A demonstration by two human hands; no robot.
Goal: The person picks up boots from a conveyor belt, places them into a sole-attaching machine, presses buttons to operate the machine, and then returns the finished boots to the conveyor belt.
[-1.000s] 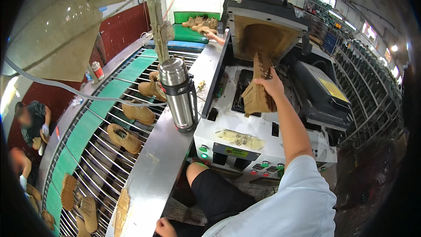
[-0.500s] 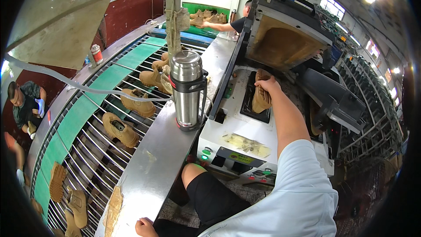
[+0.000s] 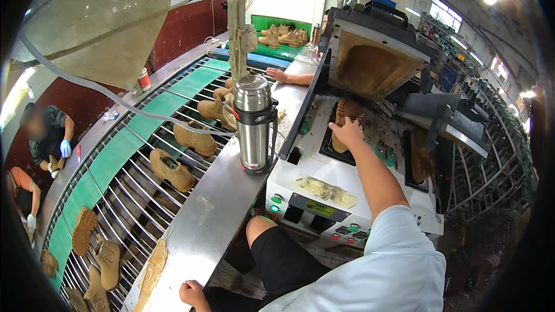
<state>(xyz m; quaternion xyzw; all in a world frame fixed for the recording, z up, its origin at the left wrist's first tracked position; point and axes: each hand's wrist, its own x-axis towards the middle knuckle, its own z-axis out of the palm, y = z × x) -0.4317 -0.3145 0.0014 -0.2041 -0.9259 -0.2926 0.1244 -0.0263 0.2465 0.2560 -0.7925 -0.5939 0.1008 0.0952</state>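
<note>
My right hand (image 3: pixel 348 133) is closed over a tan shoe (image 3: pixel 348 111) that lies sole up in the black recess at the left of the white pressing machine (image 3: pixel 324 190). My fingers rest across the sole, and the palm hides part of it. Above it stands the raised lid (image 3: pixel 376 58) with its brown pad. At the lower edge, my left hand (image 3: pixel 193 294) is curled in a fist beside the metal ledge (image 3: pixel 196 225), and nothing shows in it. A second brown shoe (image 3: pixel 421 156) sits in the machine's right recess, under another raised lid (image 3: pixel 445 115).
A steel flask (image 3: pixel 252 127) stands on the ledge between me and the roller conveyor (image 3: pixel 133 196). Tan shoes (image 3: pixel 171 170) lie along the rollers. Another person's arm (image 3: pixel 292 77) reaches over the far ledge. Two people work beyond the conveyor. Shoes (image 3: pixel 283 36) stand on a green surface behind.
The shoe under my right hand has gone from tilted on its side to sole up in the recess. The far person's arm has left the shoes on the green surface. My view has shifted slightly.
</note>
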